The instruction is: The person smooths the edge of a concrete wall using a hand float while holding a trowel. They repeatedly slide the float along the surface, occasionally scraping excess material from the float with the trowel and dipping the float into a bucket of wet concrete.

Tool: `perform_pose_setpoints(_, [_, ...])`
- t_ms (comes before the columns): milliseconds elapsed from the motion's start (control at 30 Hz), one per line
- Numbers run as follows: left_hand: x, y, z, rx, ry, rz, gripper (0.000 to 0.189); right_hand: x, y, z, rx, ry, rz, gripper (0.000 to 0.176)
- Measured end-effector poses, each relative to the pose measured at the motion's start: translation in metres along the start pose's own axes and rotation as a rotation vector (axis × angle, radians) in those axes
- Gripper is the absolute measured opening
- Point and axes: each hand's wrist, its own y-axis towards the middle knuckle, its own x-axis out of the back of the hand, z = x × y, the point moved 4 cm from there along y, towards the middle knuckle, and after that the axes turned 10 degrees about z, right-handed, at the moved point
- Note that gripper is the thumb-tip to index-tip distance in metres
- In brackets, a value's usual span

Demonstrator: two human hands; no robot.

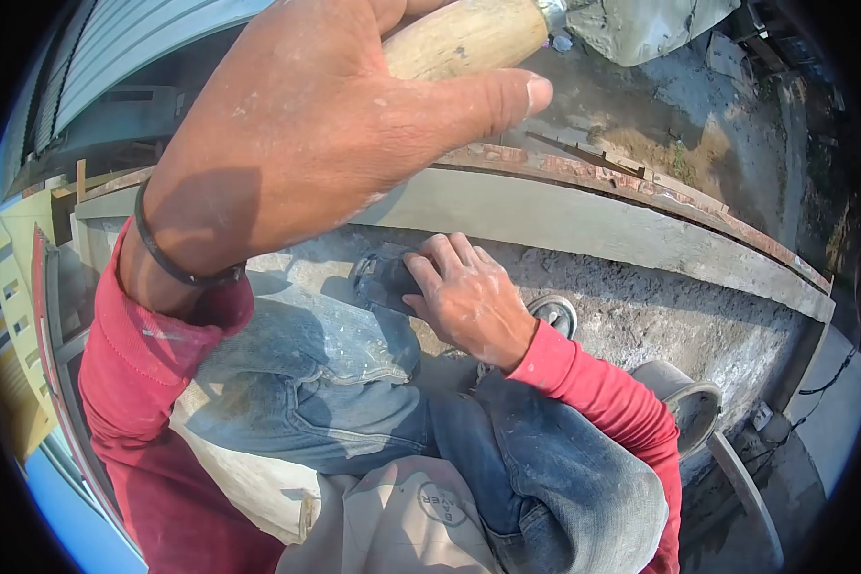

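Note:
Close to the camera, my left hand (306,134) is closed around a pale wooden handle (469,38) with a metal collar at its right end. The rest of that tool is out of frame. A dark band circles the left wrist. My right hand (478,301) is lower, palm down over the rough grey surface (612,297), fingers bent and slightly apart. Its fingertips and thumb are beside or on a dark object (385,275), perhaps a shoe, near my knee. No held item shows in it. Dusty jeans (354,383) cover my bent legs.
A smooth grey ledge (584,225) with reddish, rough edging curves across in front. Right of my right hand are a round-rimmed item (554,314) and a grey bucket-like container (695,411). A cable hangs at the far right. Ground lies below, beyond the ledge.

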Motion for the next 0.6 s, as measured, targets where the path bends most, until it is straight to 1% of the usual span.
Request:
perform_pose_setpoints(33, [0.000, -0.002, -0.001, 0.008, 0.000, -0.002, 0.030, 0.017, 0.005, 0.000, 0.006, -0.008, -0.050, 0.047])
perform_pose_setpoints(100, [0.002, -0.015, 0.001, 0.134, -0.475, -0.078, 0.030, 0.067, 0.018, -0.020, 0.015, 0.008, -0.173, 0.043])
perform_pose_setpoints(133, [0.003, -0.015, 0.003, 0.198, -0.508, -0.066, 0.031, 0.090, 0.027, -0.044, 0.009, 0.031, -0.254, 0.041])
perform_pose_setpoints(200, [0.004, -0.010, 0.004, 0.250, -0.368, -0.024, 0.033, 0.109, 0.055, -0.102, -0.149, 0.304, 0.026, 0.036])
perform_pose_setpoints(267, [0.003, -0.008, 0.008, 0.292, -0.340, -0.003, 0.035, 0.099, 0.083, -0.141, -0.035, 0.469, 0.238, 0.039])
perform_pose_setpoints(300, [0.003, -0.008, 0.009, 0.317, -0.342, 0.010, 0.036, 0.093, 0.093, -0.151, -0.039, 0.469, 0.239, 0.039])
perform_pose_setpoints(367, [0.002, -0.010, 0.015, 0.396, -0.359, 0.041, 0.038, 0.078, 0.107, -0.158, -0.001, 0.374, 0.331, 0.046])
perform_pose_setpoints(400, [0.002, -0.011, 0.019, 0.435, -0.366, 0.055, 0.039, 0.076, 0.109, -0.163, -0.020, 0.377, 0.333, 0.046])
perform_pose_setpoints(467, [0.002, -0.014, 0.027, 0.516, -0.376, 0.078, 0.041, 0.076, 0.101, -0.167, -0.053, 0.370, 0.562, 0.050])
perform_pose_setpoints(533, [0.001, -0.013, 0.033, 0.587, -0.383, 0.110, 0.043, 0.101, 0.063, -0.174, -0.145, 0.373, 0.553, 0.053])
perform_pose_setpoints(600, [-0.001, -0.015, 0.035, 0.639, -0.387, 0.135, 0.045, 0.126, 0.015, -0.198, -0.333, 0.400, 0.564, 0.046])
